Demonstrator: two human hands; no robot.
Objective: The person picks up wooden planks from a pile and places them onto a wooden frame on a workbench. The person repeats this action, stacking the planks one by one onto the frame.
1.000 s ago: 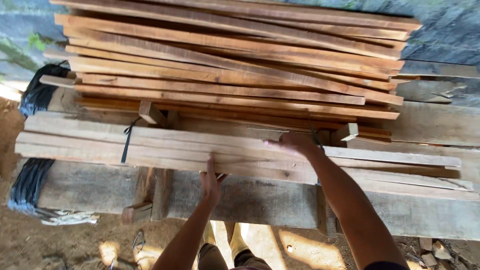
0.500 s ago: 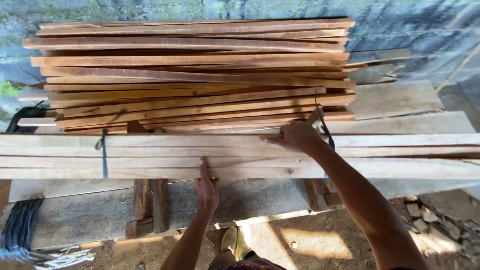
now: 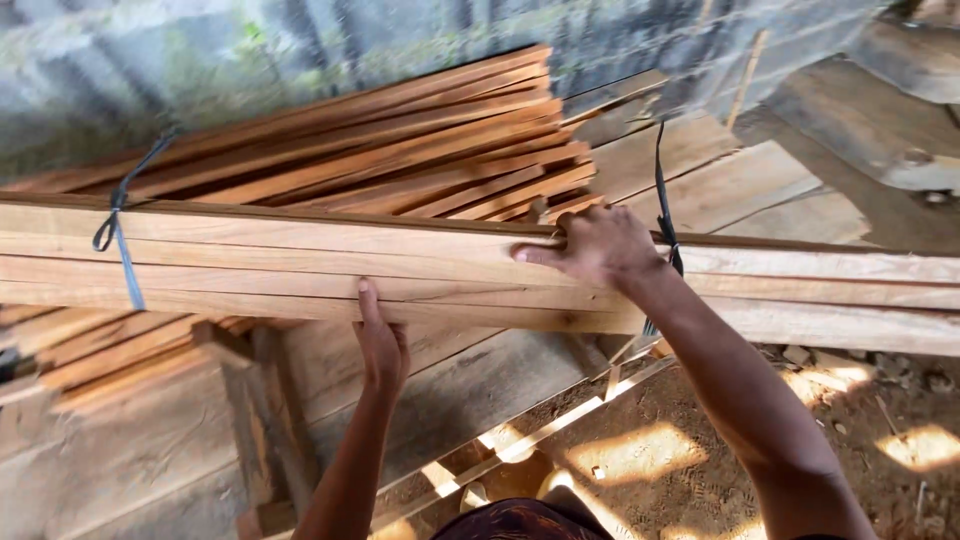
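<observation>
Bundle [image 3: 300,265] gripped both sides — looks lifted, not yet set down.
Strapped planks run 9 to 3 o'clock across mid-frame, over the plank pile [image 3: 400,150] at 12. Left hand [image 3: 380,345] clamped under near edge at 6; right hand [image 3: 595,245] curled over top edge at 2, beside black strap [image 3: 662,200]. Carry & placing left, I'd judge.

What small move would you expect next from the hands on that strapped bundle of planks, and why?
Probably a lift toward the body. The left hand is under the near edge of the strapped plank bundle, the right hand grips over its top, and the bundle sits tilted across the reddish plank stack.
</observation>
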